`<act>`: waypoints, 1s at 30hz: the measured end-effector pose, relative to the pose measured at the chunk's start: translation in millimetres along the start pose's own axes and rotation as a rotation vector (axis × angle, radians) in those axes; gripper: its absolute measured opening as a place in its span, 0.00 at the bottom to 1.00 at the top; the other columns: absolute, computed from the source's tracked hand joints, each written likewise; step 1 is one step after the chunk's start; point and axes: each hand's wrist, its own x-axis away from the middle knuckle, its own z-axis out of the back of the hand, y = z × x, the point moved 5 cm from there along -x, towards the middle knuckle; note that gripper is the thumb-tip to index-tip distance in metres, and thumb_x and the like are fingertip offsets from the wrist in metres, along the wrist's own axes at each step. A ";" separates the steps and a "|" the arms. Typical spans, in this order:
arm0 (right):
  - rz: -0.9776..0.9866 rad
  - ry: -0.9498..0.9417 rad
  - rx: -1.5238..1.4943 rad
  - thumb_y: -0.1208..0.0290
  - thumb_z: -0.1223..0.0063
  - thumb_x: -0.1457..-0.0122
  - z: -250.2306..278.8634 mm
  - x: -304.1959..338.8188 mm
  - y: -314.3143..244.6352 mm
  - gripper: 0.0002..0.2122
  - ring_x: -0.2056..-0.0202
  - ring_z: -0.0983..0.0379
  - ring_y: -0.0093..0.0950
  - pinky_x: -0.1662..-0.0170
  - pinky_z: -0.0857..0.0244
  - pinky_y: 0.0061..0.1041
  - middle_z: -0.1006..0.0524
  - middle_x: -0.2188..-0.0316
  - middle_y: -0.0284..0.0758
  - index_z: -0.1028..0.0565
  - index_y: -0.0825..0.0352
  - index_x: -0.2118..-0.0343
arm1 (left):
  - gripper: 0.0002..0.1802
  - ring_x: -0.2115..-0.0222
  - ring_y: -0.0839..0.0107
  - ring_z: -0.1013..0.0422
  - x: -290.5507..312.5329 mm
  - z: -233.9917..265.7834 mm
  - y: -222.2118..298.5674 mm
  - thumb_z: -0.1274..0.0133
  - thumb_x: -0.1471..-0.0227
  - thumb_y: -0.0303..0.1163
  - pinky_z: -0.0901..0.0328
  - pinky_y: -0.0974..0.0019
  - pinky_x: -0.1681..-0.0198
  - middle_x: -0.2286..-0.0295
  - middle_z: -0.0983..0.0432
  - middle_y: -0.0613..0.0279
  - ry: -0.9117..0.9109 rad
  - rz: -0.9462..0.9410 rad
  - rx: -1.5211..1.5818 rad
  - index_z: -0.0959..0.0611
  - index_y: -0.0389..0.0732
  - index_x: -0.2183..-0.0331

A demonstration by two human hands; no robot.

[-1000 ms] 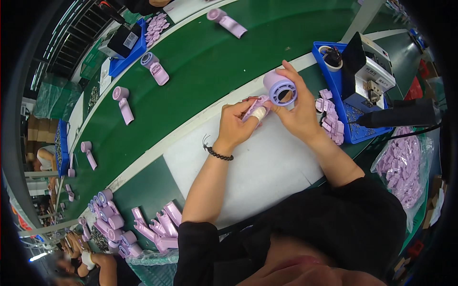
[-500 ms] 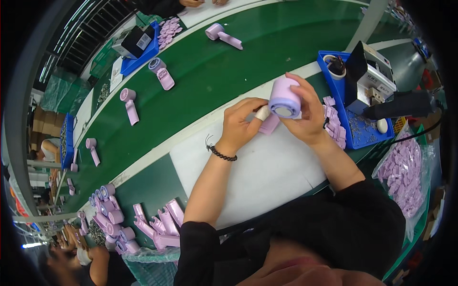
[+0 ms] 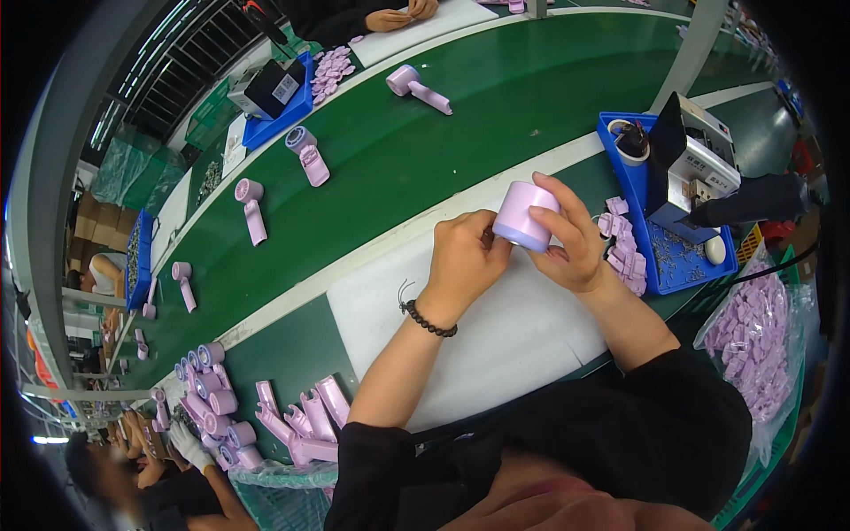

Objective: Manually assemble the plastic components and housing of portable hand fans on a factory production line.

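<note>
Above a white foam mat [image 3: 425,372], my right hand [image 3: 574,252] grips the pink, cup-shaped head of a handheld fan [image 3: 522,212], fingers round its side. The lilac rim of the fan head points downward, its end face mostly turned from view. My left hand [image 3: 467,261], with a dark bead bracelet on its wrist, is closed right beside that rim. Its curled fingers hide whatever they pinch. The fan's handle is not visible behind the hands. Small pink plastic parts [image 3: 624,248] lie in a heap just right of my right hand.
A blue tray [image 3: 660,281] holds screws, a tape roll and a boxy device [image 3: 695,173]. Several pink fans [image 3: 252,212] lie on the green belt [image 3: 372,168]. Fan heads [image 3: 212,403] and handle shells [image 3: 310,420] are piled left. A bag of pink parts [image 3: 753,336] stands right. Co-workers sit across and left.
The fan head has tipped in my right hand, so its silver-centred end face has turned away. My left thumb has moved out of sight. A co-worker's gloved hand now shows by the left pile.
</note>
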 end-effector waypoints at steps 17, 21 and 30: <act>-0.652 0.130 -0.578 0.87 0.38 0.55 -9.2 7.4 24.3 0.29 0.52 0.26 0.33 0.61 0.24 0.22 0.28 0.46 0.43 0.31 0.69 0.46 | 0.23 0.82 0.70 0.26 7.1 -23.9 -30.9 0.52 0.53 0.19 0.34 0.72 0.80 0.70 0.19 0.53 -0.068 -0.115 0.249 0.22 0.31 0.52; -0.958 -0.191 -0.521 0.87 0.38 0.53 -5.9 3.9 33.6 0.34 0.51 0.26 0.33 0.53 0.25 0.27 0.32 0.43 0.45 0.37 0.68 0.40 | 0.22 0.79 0.69 0.23 12.9 -35.7 -24.8 0.56 0.49 0.19 0.32 0.73 0.79 0.69 0.19 0.52 -0.146 0.330 0.502 0.23 0.30 0.51; -0.590 -0.479 0.455 0.84 0.39 0.51 67.7 3.3 64.6 0.29 0.58 0.22 0.39 0.60 0.25 0.32 0.24 0.52 0.46 0.31 0.67 0.43 | 0.20 0.76 0.66 0.20 18.1 -50.3 -42.4 0.61 0.44 0.19 0.27 0.73 0.76 0.68 0.21 0.50 -0.328 0.527 0.483 0.25 0.28 0.50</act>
